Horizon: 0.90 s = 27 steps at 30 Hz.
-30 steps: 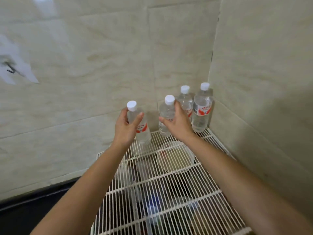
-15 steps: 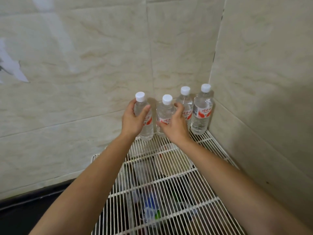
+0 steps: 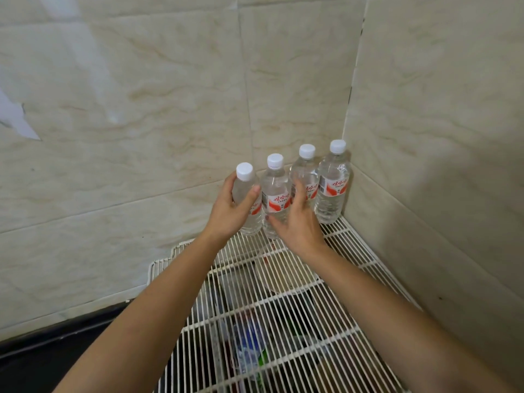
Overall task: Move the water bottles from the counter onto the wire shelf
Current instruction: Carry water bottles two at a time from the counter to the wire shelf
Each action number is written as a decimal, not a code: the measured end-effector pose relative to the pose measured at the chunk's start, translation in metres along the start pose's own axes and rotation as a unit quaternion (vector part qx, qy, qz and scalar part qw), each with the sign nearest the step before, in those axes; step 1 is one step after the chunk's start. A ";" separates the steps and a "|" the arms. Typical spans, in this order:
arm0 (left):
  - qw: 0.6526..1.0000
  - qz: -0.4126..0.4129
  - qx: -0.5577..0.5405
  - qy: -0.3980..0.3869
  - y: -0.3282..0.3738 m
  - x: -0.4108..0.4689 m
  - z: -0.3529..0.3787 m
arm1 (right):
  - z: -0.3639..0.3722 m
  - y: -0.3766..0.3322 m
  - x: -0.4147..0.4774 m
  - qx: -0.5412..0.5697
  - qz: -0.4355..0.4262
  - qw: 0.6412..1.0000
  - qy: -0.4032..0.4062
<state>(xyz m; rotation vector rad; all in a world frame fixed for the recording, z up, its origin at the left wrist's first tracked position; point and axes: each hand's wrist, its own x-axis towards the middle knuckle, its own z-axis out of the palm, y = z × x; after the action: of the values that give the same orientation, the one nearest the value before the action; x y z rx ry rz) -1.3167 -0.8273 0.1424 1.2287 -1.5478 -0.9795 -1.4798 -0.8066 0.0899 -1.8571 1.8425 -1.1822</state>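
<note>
Four clear water bottles with white caps and red labels stand in a row at the back of the white wire shelf, in the wall corner. My left hand is closed around the leftmost bottle, which stands upright close beside the second bottle. My right hand is just in front of the second bottle with its fingers loose and apart, its thumb by the bottle's base. The third bottle and the fourth bottle stand free against the right wall.
Tiled walls close off the back and the right side of the shelf. Under the wires lie a pale round bowl and several blurred items. A dark surface runs along the lower left.
My left hand has carried its bottle rightwards, down onto the shelf against the second bottle. My right hand has loosened its hold on the second bottle and drawn back a little.
</note>
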 end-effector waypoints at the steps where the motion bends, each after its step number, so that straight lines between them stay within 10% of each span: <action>1: 1.000 -0.005 -0.018 -0.018 -0.002 -0.003 -0.001 | 0.003 0.001 -0.006 0.002 -0.001 1.000 -0.004; 27: 0.992 -0.124 0.003 -0.008 -0.001 -0.025 -0.005 | -0.015 0.010 -0.023 -0.056 0.045 0.995 -0.068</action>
<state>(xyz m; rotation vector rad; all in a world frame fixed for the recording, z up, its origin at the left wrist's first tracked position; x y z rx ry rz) -1.3090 -0.8027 0.1389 1.4456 -1.4341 -1.1462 -1.4942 -0.7812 0.0841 -1.8423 1.9302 -0.9166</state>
